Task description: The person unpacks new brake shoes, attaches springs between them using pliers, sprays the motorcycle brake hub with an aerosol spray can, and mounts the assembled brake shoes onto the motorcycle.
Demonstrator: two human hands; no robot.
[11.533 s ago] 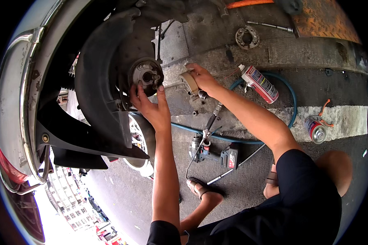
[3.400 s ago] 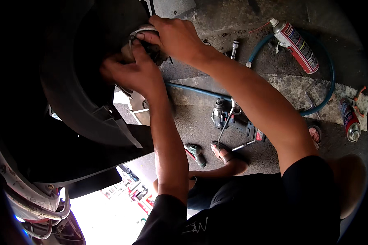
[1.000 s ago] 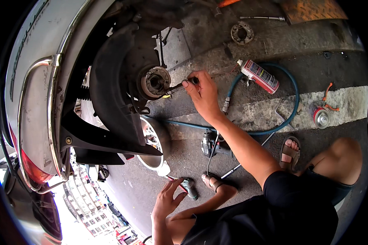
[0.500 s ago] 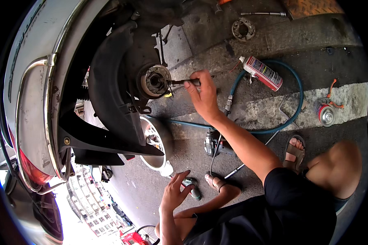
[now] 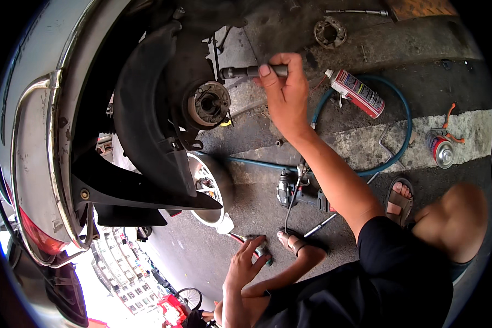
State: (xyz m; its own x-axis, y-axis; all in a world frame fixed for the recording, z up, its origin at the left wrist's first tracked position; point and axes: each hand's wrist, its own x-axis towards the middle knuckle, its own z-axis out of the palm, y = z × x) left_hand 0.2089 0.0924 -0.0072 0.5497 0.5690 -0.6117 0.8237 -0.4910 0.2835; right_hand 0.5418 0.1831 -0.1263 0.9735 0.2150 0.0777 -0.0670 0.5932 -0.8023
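Observation:
My right hand (image 5: 288, 98) is wrapped round the thick end of a dark cylindrical tool (image 5: 238, 72), whose exact kind I cannot make out. The tool's free end points left, just above the round hub with brake shoes (image 5: 209, 104) on the vehicle, and apart from it. Lower down, my left hand (image 5: 245, 267) holds nothing and has its fingers apart. Beyond its fingertips lies a green-and-dark tool (image 5: 263, 254) on the ground, partly hidden by the hand.
The vehicle's black fender (image 5: 136, 104) and pale body (image 5: 33, 147) fill the left. On the ground lie a cordless impact wrench (image 5: 286, 188), a blue hose (image 5: 409, 128), a red-and-white spray can (image 5: 361, 94), another can (image 5: 444, 153), loose brake shoes (image 5: 330, 33) and a pale-rimmed round thing (image 5: 220, 199).
My right hand has lifted the dark tool off the hub, moving it upward and slightly right. My left hand has shifted a little down and right, still open.

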